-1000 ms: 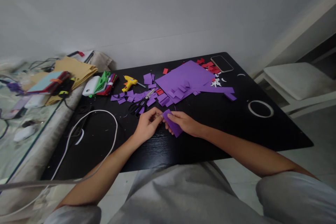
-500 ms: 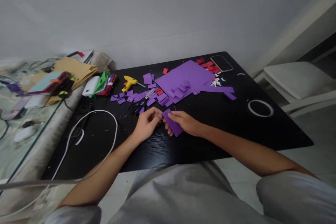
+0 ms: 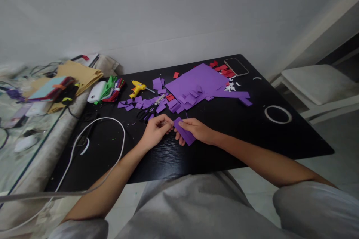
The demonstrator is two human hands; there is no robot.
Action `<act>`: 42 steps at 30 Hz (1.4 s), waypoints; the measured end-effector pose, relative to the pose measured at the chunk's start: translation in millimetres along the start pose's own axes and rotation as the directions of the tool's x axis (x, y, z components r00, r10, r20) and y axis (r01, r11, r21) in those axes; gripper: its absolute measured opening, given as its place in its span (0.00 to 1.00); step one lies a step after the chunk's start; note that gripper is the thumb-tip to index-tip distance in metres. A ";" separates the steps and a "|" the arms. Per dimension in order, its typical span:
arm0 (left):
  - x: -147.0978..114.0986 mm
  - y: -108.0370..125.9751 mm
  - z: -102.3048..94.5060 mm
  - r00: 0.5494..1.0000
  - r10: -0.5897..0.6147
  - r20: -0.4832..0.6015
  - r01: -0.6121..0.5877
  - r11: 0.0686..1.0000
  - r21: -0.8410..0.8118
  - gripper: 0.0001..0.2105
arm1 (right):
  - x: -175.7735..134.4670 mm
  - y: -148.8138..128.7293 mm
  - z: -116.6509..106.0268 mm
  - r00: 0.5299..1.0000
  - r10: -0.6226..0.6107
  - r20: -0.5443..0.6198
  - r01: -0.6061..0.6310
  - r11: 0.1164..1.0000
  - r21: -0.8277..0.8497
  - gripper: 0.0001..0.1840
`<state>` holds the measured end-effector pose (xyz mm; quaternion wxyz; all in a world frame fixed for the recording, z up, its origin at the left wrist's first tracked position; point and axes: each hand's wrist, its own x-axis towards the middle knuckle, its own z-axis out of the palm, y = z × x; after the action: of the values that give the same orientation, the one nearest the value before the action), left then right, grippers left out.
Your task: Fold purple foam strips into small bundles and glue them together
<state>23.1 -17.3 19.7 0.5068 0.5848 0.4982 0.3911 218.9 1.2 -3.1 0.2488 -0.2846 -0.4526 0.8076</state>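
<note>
My right hand [image 3: 196,130] grips a small rectangular piece of purple paper [image 3: 183,131], thumb on top and fingers beneath. The piece is tilted over the front part of the black table. Close to its upper left corner, my left hand [image 3: 157,129] has thumb and forefinger pinched together; whether they hold that corner or a tiny bit of something is too small to tell. Just beyond my left hand lie black-handled scissors [image 3: 151,111] among cut purple paper pieces [image 3: 139,101]. A large purple sheet [image 3: 200,76] lies behind, with small folded pieces on it.
A yellow glue gun [image 3: 137,89] rests at the back left, near green and red bundles [image 3: 110,89]. A phone [image 3: 236,67] lies at the far right beside red scraps [image 3: 223,68]. Rightward is a tape ring [image 3: 278,114]. A white cable [image 3: 123,134] loops across my left forearm.
My left fingertips have shifted very slightly at the corner of the purple piece. My right hand keeps the same grip, and the objects on the table stay where they were.
</note>
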 end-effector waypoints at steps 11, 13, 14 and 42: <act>1.9 -6.9 -1.7 0.989 0.000 0.147 -0.013 0.996 0.092 0.02 | -0.2 -3.7 -2.0 0.969 -0.194 -0.156 0.136 0.937 -0.322 0.12; 1.5 -7.6 -1.0 0.988 0.006 0.153 -0.022 0.995 0.100 0.02 | 0.2 -4.5 -2.1 0.971 -0.188 -0.151 0.131 0.937 -0.322 0.11; 1.3 -7.3 -0.7 0.988 0.007 0.154 -0.022 0.995 0.098 0.02 | 0.3 -5.0 -2.0 0.971 -0.186 -0.152 0.129 0.938 -0.321 0.10; 3.4 -7.3 -1.8 0.991 -0.012 0.135 -0.001 0.995 0.099 0.03 | 2.4 0.7 -6.5 0.924 -0.344 -0.165 0.248 0.870 -0.426 0.06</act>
<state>20.7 -13.7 12.7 0.5111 0.6329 0.4829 0.3241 221.5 6.3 -7.1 0.3592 -0.3497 -0.6127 0.6109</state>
